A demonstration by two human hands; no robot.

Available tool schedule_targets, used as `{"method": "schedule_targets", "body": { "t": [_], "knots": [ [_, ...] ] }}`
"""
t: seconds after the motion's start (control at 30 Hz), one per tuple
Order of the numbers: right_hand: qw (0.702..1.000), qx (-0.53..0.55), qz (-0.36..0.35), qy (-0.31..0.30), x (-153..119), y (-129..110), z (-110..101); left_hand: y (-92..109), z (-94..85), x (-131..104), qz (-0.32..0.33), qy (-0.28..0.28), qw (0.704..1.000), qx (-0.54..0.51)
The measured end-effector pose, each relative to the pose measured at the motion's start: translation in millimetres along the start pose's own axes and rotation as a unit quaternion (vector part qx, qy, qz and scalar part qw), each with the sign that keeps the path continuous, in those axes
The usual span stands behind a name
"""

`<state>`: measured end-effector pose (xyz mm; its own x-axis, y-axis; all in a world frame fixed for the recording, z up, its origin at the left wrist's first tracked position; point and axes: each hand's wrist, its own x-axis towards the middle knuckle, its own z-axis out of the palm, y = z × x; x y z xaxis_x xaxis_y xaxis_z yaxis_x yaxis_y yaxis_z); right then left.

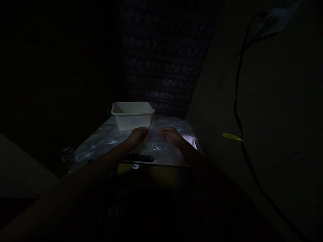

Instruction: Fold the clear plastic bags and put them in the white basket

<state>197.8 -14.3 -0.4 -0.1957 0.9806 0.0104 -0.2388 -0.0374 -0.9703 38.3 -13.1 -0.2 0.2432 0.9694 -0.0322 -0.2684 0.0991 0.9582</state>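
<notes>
Over the table my left hand point(138, 137) and my right hand point(172, 136) face each other, a short gap between them. A small clear plastic piece point(155, 135), perhaps a bag or film, spans that gap. The fingers of both hands are closed on its opposite edges. Crumpled clear plastic point(108, 143) covers much of the tabletop beneath them. Just beyond my left hand stands a white rectangular tub point(133, 121). A dark, long object point(140, 158), perhaps a knife handle, lies near the front edge. Dim light hides finer detail.
At the right, a wall carries a hanging black cable point(237, 101) with a yellow tag point(232, 136). A bright patch point(190, 140) glows by the table's right edge. Patterned dark fabric or slats point(161, 67) rise behind the table. The surroundings are very dark.
</notes>
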Motion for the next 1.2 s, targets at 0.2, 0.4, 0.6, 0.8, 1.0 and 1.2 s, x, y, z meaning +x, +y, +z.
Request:
{"method": "schedule_targets", "body": {
  "t": [0.2, 0.4, 0.6, 0.8, 1.0, 1.2],
  "knots": [
    [0.997, 0.059, 0.056, 0.011, 2, -2, -2, -1, 1.3, -1, 0.027, 0.044, 0.998, 0.037],
    [0.999, -0.005, 0.039, 0.005, -1, 2, 2, -2, 3.5, -2, 0.041, 0.057, 0.997, 0.027],
    [1.0, -0.002, -0.011, 0.029, 2, 4, 5, -7, 3.8, -1, 0.003, -0.039, 0.997, 0.059],
    [0.999, -0.004, 0.032, -0.006, -2, 2, 6, -11, 3.0, 1, -0.012, -0.012, 0.997, 0.074],
    [0.998, -0.036, 0.056, 0.003, -3, 1, 6, -9, 1.7, 2, 0.001, 0.003, 0.998, 0.066],
    [0.999, 0.02, 0.02, 0.046, -2, -2, 9, -10, 7.1, -4, -0.075, -0.032, 0.99, 0.113]
  ]
}}
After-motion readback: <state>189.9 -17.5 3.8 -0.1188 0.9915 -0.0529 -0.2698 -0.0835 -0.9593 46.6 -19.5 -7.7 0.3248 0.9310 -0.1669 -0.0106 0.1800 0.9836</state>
